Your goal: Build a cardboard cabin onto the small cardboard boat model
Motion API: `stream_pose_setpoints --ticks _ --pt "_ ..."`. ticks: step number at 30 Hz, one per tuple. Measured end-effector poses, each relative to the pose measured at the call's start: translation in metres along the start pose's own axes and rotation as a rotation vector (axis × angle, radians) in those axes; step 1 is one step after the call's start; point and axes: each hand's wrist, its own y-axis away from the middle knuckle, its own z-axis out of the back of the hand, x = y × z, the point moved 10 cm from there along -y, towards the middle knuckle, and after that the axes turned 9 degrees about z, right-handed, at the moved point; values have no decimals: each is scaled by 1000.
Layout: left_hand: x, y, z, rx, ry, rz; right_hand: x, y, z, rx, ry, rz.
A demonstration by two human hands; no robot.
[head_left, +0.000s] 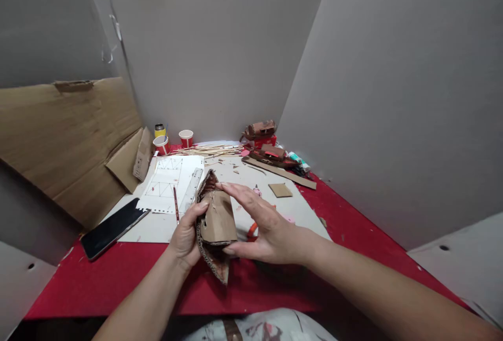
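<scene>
Over the front of the table I hold a small cardboard boat model point(220, 215), turned on its side. A curved brown cardboard cover bulges from its pointed, corrugated-edged hull. My left hand point(187, 236) is closed around the hull, with its thumb pressed on the near edge of the cover. My right hand point(267, 226) spans the cover, fingertips at its upper end and thumb at its lower end. An orange-handled tool point(252, 230) lies partly hidden behind my right hand.
A phone point(113, 228), a drawing sheet point(167, 181), a pencil point(175, 205) and a ruler point(193, 189) lie left. Behind are paper cups point(186, 138), thin sticks point(212, 150) and brown boat models point(271, 153). A cardboard square point(280, 190) lies right. Grey panels point(212, 58) surround the table.
</scene>
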Motion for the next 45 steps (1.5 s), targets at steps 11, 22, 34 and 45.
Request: stream_pose_setpoints --ticks 11,22,34,45 --pt "21 -7 -3 64 -55 70 -27 6 3 -37 -97 -36" --pt "22 -7 -8 130 -161 1 -28 18 -1 0 -38 -8" --pt "41 -18 8 -14 1 187 -46 18 -12 77 -81 -87" --pt "34 -22 15 -82 -31 142 -78 16 -8 46 -82 -279"
